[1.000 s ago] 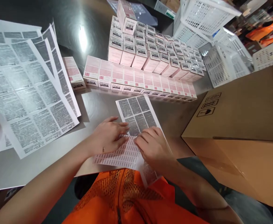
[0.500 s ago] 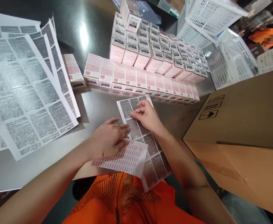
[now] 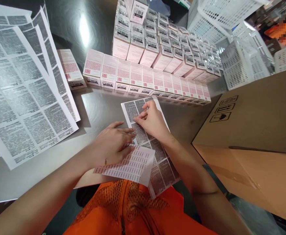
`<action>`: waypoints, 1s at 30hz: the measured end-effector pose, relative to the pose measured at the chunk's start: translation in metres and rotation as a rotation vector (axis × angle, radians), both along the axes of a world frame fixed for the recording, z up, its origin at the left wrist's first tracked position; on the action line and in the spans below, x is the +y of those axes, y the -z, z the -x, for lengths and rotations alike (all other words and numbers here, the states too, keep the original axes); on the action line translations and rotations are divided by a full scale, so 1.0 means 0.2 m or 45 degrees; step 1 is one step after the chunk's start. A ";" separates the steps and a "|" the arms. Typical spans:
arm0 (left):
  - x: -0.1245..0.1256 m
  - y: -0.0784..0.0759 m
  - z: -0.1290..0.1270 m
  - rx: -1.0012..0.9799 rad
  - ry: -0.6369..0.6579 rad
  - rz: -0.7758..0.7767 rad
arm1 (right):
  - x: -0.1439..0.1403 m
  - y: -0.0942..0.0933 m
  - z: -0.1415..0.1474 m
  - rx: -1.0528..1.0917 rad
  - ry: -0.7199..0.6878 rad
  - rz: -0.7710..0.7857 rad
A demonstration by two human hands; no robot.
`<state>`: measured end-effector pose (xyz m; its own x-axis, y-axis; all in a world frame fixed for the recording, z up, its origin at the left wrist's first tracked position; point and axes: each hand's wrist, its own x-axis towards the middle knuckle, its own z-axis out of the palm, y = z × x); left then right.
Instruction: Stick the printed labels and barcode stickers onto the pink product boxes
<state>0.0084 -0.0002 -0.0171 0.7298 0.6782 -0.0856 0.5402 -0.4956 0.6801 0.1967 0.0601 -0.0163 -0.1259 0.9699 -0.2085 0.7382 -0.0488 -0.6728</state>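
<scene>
A sheet of dark printed labels (image 3: pixel 158 148) lies partly on the metal table, its lower end over my lap. A smaller white sheet with rows of tiny labels (image 3: pixel 133 166) overlaps it. My left hand (image 3: pixel 114 143) grips this smaller sheet, thumb over its upper edge, fingers reaching onto the dark label sheet. My right hand (image 3: pixel 152 120) is over the upper part of the dark sheet, thumb and forefinger pinched; what is between them is too small to make out. Beyond stands a row of pink-and-white boxes (image 3: pixel 135 76) with barcodes on their near ends.
Several large printed label sheets (image 3: pixel 35 98) lie at left, beside a single pink box (image 3: pixel 70 68). Film-wrapped boxes (image 3: pixel 149 50) stand stacked behind the row. White perforated baskets (image 3: pixel 240 65) are at back right, and a cardboard carton (image 3: pixel 255 120) stands at right.
My right hand has shifted slightly left, still pinched over the dark label sheet. My left hand stays nearly in place on the smaller sheet. The view has tilted a little.
</scene>
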 end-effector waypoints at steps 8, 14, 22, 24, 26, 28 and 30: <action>-0.01 0.01 0.00 -0.031 -0.023 -0.014 | 0.04 0.05 -0.21 0.314 0.256 0.050; -0.01 0.02 0.00 -0.036 -0.019 -0.017 | 0.02 0.05 -0.27 0.227 0.152 0.123; -0.01 0.01 0.00 -0.036 -0.019 -0.016 | 0.03 0.04 -0.23 0.040 0.067 0.060; -0.01 0.01 0.00 -0.033 -0.015 -0.009 | 0.03 0.03 -0.22 0.008 0.059 0.043; -0.01 0.02 0.00 -0.031 -0.013 -0.004 | 0.03 0.02 -0.21 -0.025 0.058 0.021; -0.01 0.02 0.00 -0.029 -0.012 -0.003 | 0.03 0.03 -0.20 -0.056 0.068 -0.010; -0.01 0.02 0.00 -0.025 -0.014 -0.014 | 0.03 0.04 -0.20 -0.109 0.127 -0.098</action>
